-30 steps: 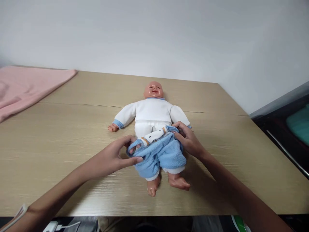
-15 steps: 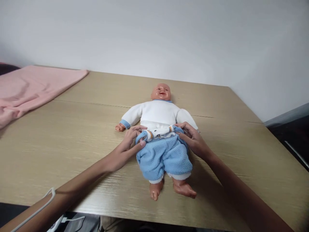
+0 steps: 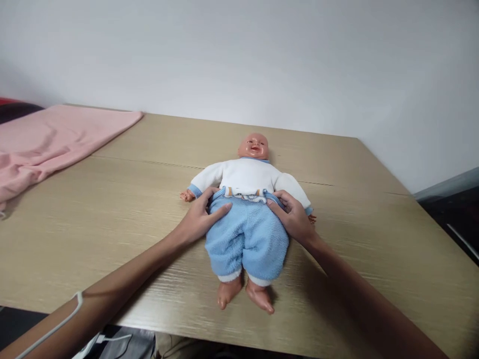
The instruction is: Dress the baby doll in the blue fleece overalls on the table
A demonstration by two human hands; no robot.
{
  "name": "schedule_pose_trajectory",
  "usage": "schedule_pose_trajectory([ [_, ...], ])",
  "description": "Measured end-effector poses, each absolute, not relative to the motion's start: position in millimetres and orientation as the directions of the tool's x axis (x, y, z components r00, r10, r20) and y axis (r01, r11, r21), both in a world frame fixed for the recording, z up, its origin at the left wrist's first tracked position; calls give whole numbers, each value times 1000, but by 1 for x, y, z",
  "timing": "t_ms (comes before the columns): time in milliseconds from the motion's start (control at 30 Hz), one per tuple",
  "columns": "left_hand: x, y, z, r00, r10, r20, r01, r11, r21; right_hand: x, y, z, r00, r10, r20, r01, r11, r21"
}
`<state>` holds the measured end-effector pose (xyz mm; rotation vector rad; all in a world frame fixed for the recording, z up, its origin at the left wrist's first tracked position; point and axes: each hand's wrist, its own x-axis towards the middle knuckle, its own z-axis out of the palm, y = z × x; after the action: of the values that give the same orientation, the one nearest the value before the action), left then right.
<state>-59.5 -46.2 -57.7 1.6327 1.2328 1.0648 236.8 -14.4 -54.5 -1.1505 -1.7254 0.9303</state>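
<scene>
A baby doll in a white top lies on its back on the wooden table, head away from me. It wears fluffy blue trousers, whose waistband sits high on its belly. My left hand grips the waistband at the doll's left-hand side, thumb over the cloth. My right hand grips the waistband on the other side. Both bare feet stick out towards me.
A pink blanket lies spread over the far left of the table. A white wall runs behind. A dark surface stands off the table's right edge. A white cable hangs by my left forearm.
Both hands have pulled the blue trousers' waistband up from the doll's hips to its belly. The doll's legs have come closer together.
</scene>
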Motion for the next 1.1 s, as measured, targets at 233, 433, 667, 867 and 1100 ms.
schedule_pose_trajectory([
  [233, -57, -15, -55, 167, 975, 147, 142, -171, 975, 229, -3, -60, -57, 934, 353, 400, 345, -849],
  [433, -38, 15, -61, 76, 988, 136, 50, -140, 989, 221, 24, -71, 14, 975, 224, 276, 211, -938],
  [667, -67, 5, -65, 227, 963, 143, 140, -178, 974, 248, 8, -70, -162, 977, 135, 211, 168, -963],
  [867, -72, 5, -77, 318, 948, -5, -193, 70, 979, 258, -6, -68, -215, 963, -164, -149, -198, -969],
  [1100, -53, 6, -79, 211, 971, -113, -410, 193, 891, 242, -6, -61, -153, 963, -220, -320, -259, -911],
])
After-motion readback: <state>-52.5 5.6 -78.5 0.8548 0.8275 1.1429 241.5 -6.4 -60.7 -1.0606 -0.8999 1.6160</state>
